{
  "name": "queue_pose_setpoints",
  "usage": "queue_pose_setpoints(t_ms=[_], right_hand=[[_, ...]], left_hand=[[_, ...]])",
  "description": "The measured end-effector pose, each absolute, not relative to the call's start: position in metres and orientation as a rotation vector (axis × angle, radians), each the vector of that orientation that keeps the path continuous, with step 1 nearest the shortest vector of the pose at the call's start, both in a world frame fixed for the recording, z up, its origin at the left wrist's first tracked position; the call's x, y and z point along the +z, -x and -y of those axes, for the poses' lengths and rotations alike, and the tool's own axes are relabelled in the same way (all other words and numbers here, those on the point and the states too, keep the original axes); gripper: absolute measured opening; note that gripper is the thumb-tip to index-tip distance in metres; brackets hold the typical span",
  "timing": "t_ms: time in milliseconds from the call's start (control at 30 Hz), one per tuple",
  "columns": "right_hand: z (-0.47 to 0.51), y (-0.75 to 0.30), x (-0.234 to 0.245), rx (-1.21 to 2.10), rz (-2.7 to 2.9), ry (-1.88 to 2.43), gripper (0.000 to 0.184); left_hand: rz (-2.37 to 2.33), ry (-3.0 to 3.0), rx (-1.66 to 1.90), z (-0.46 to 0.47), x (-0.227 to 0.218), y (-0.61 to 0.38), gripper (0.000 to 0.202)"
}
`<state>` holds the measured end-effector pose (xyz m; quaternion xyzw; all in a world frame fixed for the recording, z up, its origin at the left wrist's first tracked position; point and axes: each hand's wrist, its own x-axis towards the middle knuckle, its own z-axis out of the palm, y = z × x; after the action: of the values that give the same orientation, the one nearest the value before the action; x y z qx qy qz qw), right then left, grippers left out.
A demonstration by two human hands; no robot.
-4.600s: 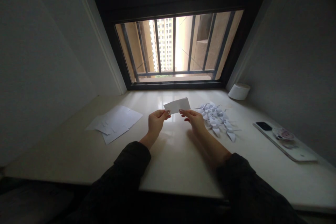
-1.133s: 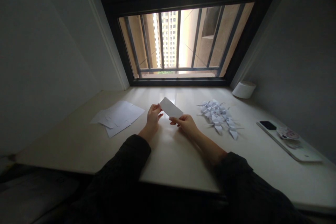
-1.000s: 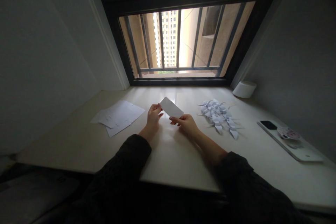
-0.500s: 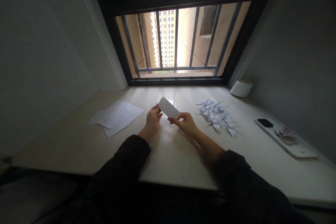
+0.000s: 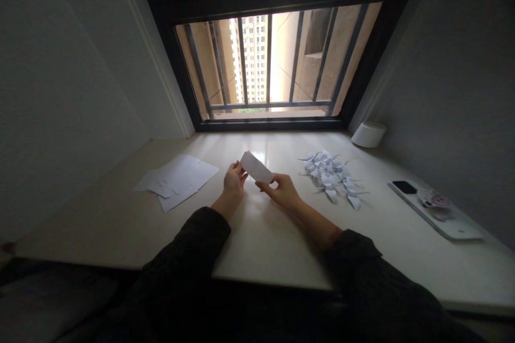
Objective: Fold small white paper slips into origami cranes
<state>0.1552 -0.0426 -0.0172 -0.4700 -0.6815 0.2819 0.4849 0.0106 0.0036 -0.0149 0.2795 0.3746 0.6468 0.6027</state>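
At the middle of the table (image 5: pixel 257 254), we hold a white slip of paper (image 5: pixel 256 167), tilted so that one end points to 10 o'clock and the other to 4. Our left hand (image 5: pixel 233 182) grasps it at the upper left end; our right hand (image 5: pixel 284 191) grips the lower right end, its thumb along the near edge. The slip seems to have more than one layer, so we judge that a fold is being lined up or pressed. To do that well, we should bring the edges level first, pinch lightly so nothing slips, then run a thumb from the middle outward for a sharp crease.

Around the slip, loose white sheets (image 5: pixel 187 174) lie at 9 o'clock and a cluster of small folded papers (image 5: pixel 328 176) sits near 3. Beyond that cluster, between 3 and 4, lies a phone (image 5: pixel 450 228), a round printed grip (image 5: pixel 435 198) on its back. We can read no brand, label or writing: the phone's small mark is too faint, and the sheets show no legible lettering.
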Motion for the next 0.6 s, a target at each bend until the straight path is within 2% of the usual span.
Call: queue_pose_setpoints(t_ms=[300,600], right_hand=[[0.034,-0.16,-0.021,0.907,1.514,1.22,0.042],[0.037,-0.163,-0.012,0.672,1.453,1.125,0.032]], left_hand=[[-1.119,-0.965,1.624,0.0,-0.008,-0.007,0.025],[-1.175,-1.032,1.648,0.0,-0.008,-0.004,0.025]])
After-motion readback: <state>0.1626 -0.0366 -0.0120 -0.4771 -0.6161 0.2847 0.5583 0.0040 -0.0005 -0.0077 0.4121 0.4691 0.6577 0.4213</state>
